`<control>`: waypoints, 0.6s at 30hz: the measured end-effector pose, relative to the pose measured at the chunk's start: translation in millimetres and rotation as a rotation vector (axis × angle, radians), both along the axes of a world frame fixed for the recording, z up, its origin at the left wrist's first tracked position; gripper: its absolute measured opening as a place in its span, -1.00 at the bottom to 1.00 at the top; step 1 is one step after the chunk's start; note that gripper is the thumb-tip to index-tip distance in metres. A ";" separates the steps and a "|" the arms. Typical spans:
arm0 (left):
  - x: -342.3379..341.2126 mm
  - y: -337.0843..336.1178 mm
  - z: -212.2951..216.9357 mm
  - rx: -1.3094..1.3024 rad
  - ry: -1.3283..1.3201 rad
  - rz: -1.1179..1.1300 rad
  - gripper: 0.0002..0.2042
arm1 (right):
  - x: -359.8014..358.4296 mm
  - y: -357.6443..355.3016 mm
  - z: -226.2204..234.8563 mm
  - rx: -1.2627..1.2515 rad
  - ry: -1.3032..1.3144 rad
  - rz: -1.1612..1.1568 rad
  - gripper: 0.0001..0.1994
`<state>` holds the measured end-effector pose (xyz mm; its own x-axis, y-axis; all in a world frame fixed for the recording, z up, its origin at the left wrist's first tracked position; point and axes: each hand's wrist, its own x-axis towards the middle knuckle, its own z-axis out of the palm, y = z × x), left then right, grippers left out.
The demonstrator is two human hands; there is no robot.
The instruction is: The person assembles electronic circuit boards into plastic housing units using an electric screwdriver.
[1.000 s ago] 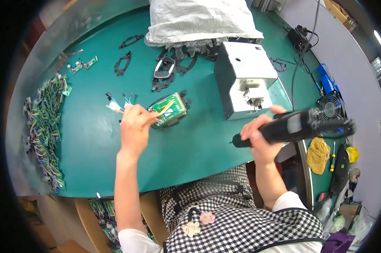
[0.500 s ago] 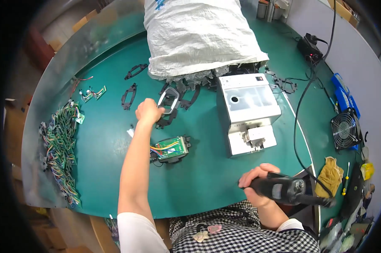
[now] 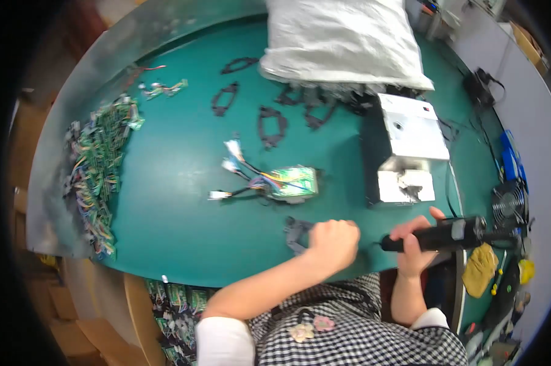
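Near the front of the green table, my left hand (image 3: 335,243) is closed on a dark plastic frame (image 3: 295,234), part of which sticks out left of the fingers. The hand hides the rest of it. My right hand (image 3: 414,244) grips a black electric screwdriver (image 3: 446,235) lying roughly level, its tip toward the left hand. Beyond the left hand rests a green circuit board (image 3: 298,182) in a dark housing. Coloured wires with white connectors (image 3: 219,195) spread leftward from it.
Several black plastic frames (image 3: 272,127) lie farther back, before a large white sack (image 3: 348,46). A silver and black bench machine (image 3: 412,131) stands at the right. Wired circuit boards (image 3: 105,165) are heaped along the left rim. A fan (image 3: 508,201) and a glove (image 3: 479,269) are far right.
My left hand has come back from the far frames to the front edge, bringing a dark frame along. The screwdriver stays in my right hand. The whole view has shifted.
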<state>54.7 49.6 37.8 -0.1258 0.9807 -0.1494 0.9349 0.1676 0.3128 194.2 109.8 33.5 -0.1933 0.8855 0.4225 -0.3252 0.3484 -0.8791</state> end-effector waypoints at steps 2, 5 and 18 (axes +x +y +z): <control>-17.5 -2.2 16.6 0.011 -0.159 -0.044 -0.57 | 0.5 -2.7 -2.5 0.000 0.004 -0.036 -0.36; -84.0 -7.6 49.7 0.093 -0.248 -0.071 -0.57 | 0.3 -2.1 -2.2 -0.002 -0.014 -0.083 -0.30; -541.2 48.7 -40.2 0.321 0.478 0.759 -0.41 | -20.1 12.4 -3.4 -0.072 -0.325 -0.363 -0.25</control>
<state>-486.5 98.2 -2.4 -0.7241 0.5972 0.3450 0.6524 0.7553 0.0620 174.1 122.2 30.1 0.0219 0.9447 0.3271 0.1011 0.3234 -0.9408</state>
